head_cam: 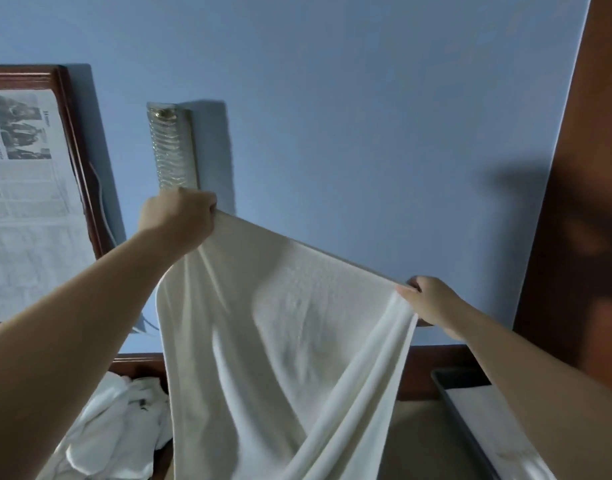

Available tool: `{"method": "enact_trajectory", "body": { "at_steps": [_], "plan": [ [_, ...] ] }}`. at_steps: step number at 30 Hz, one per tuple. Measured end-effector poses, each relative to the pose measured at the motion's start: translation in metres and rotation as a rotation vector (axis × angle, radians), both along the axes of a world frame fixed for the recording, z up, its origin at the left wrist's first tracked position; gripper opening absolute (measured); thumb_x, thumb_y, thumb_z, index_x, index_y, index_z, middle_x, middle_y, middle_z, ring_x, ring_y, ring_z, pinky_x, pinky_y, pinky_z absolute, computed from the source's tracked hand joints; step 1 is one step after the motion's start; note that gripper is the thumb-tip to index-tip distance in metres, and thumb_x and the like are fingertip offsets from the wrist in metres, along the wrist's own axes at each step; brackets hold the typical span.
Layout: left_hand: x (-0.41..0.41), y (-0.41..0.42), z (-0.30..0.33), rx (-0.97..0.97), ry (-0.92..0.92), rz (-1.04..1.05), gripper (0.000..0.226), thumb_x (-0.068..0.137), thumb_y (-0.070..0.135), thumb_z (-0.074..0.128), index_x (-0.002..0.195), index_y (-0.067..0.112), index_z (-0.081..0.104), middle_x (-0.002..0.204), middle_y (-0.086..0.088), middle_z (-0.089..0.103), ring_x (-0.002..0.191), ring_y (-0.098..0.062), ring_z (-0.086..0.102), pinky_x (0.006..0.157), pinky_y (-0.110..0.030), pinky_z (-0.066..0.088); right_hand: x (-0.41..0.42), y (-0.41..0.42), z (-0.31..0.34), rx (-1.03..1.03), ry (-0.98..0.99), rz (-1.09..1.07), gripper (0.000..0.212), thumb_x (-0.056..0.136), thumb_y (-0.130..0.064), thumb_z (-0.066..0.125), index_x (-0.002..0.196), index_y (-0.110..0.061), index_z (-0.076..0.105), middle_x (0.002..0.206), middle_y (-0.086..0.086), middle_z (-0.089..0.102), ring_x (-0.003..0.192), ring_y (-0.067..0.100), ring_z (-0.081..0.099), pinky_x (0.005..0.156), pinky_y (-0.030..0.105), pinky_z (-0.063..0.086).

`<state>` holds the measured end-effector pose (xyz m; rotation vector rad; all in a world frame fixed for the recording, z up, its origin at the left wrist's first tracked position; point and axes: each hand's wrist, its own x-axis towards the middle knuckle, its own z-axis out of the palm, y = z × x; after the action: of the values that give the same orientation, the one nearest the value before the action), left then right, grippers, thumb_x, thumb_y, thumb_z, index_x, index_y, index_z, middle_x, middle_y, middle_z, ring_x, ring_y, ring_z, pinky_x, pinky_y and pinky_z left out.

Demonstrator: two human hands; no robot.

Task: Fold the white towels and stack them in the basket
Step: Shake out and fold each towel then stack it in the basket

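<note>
While held up: white towel [290, 341] spread before the blue wall [332, 98]
Left hand [180, 220]: grips far-left corner
Right hand [432, 303]: pinches right corner

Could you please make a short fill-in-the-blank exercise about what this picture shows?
1. Both hands hold up a large white ____ by its top edge.
2. The left hand is held ____ than the right hand.
3. The wall behind is painted ____.
4. A crumpled pile of white towels lies at the lower ____ of the view.

Missing words: towel; higher; blue; left
</note>
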<state>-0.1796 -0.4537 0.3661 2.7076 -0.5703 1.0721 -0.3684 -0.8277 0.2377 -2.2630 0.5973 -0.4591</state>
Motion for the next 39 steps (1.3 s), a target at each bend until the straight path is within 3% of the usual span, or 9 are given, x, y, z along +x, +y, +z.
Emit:
{"method": "enact_trajectory", "body": {
  "at_steps": [3,6,9,12,18,23,28,32,39],
  "plan": [
    [-0.018,-0.009,-0.017,-0.020,0.119,-0.014,0.012,0.085,0.015,0.050,0.078,0.019,0.058,0.085,-0.008,0.060,0.075,-0.034,0.054,0.068,-0.034,0.041,0.008,0.014,0.016,0.123,-0.117,-0.023,0.021,0.096,-0.023,0.058,0.082,-0.008,0.055,0.078,0.012,0.051,0.066,0.023,0.051,0.057,0.033,0.041],
    [-0.039,-0.030,-0.019,0.010,0.285,-0.110,0.015,0.087,0.025,0.051,0.077,0.019,0.061,0.092,-0.009,0.065,0.083,-0.033,0.056,0.070,-0.034,0.043,0.016,0.044,0.055,0.089,-0.166,0.031,0.016,0.092,-0.019,0.062,0.089,-0.004,0.068,0.082,0.013,0.066,0.070,0.021,0.060,0.062,0.030,0.042],
    [-0.066,-0.053,-0.021,0.054,0.480,-0.324,0.040,0.093,0.062,0.057,0.095,0.024,0.069,0.102,-0.002,0.069,0.090,-0.022,0.059,0.077,-0.034,0.048,0.018,0.081,0.094,0.014,-0.147,0.113,0.009,0.088,-0.020,0.071,0.097,-0.020,0.072,0.094,0.002,0.070,0.080,0.018,0.066,0.058,0.024,0.044],
    [-0.092,-0.073,-0.026,-0.007,0.506,-0.452,0.069,0.068,0.098,0.055,0.102,0.039,0.064,0.089,0.011,0.069,0.080,-0.006,0.065,0.077,-0.032,0.055,0.024,0.110,0.116,-0.030,-0.118,0.213,0.008,0.083,-0.018,0.071,0.090,-0.022,0.073,0.095,0.003,0.071,0.084,0.022,0.068,0.061,0.027,0.048],
    [-0.093,-0.086,-0.030,-0.172,0.353,-0.508,0.030,0.081,0.067,0.060,0.092,0.039,0.060,0.063,0.006,0.065,0.058,-0.015,0.063,0.053,-0.028,0.045,0.028,0.134,0.128,-0.102,-0.115,0.208,0.021,0.079,-0.030,0.080,0.081,-0.013,0.067,0.081,0.001,0.065,0.075,0.020,0.061,0.064,0.029,0.045],
    [-0.092,-0.077,-0.034,-0.185,0.259,-0.475,0.017,0.086,0.051,0.056,0.097,0.039,0.061,0.068,0.009,0.070,0.067,-0.013,0.066,0.058,-0.030,0.053,0.027,0.127,0.125,-0.042,-0.104,0.219,0.043,0.072,-0.050,0.091,0.069,-0.022,0.059,0.070,-0.003,0.058,0.066,0.019,0.053,0.061,0.028,0.039],
    [-0.086,-0.070,-0.040,-0.002,0.067,-0.403,0.020,0.096,0.038,0.050,0.102,0.029,0.068,0.082,0.003,0.068,0.075,-0.028,0.061,0.066,-0.035,0.053,0.023,0.126,0.116,-0.103,-0.121,0.284,0.036,0.078,-0.047,0.088,0.084,-0.017,0.069,0.083,0.003,0.067,0.074,0.018,0.061,0.066,0.030,0.046],
    [-0.077,-0.060,-0.046,0.188,-0.117,-0.368,0.023,0.102,0.036,0.044,0.095,0.022,0.062,0.076,0.001,0.064,0.068,-0.033,0.056,0.058,-0.033,0.044,0.013,0.116,0.100,-0.245,-0.115,0.313,0.016,0.091,-0.037,0.077,0.087,-0.023,0.070,0.078,-0.002,0.064,0.068,0.014,0.059,0.059,0.027,0.041],
    [-0.060,-0.023,-0.046,0.268,-0.038,-0.283,0.023,0.102,0.040,0.045,0.103,0.029,0.065,0.091,0.000,0.070,0.084,-0.036,0.066,0.065,-0.034,0.043,0.000,0.086,-0.006,-0.242,-0.093,0.164,0.021,0.095,-0.045,0.067,0.082,-0.030,0.062,0.071,-0.001,0.064,0.060,0.013,0.057,0.060,0.032,0.041]
  ]
}}
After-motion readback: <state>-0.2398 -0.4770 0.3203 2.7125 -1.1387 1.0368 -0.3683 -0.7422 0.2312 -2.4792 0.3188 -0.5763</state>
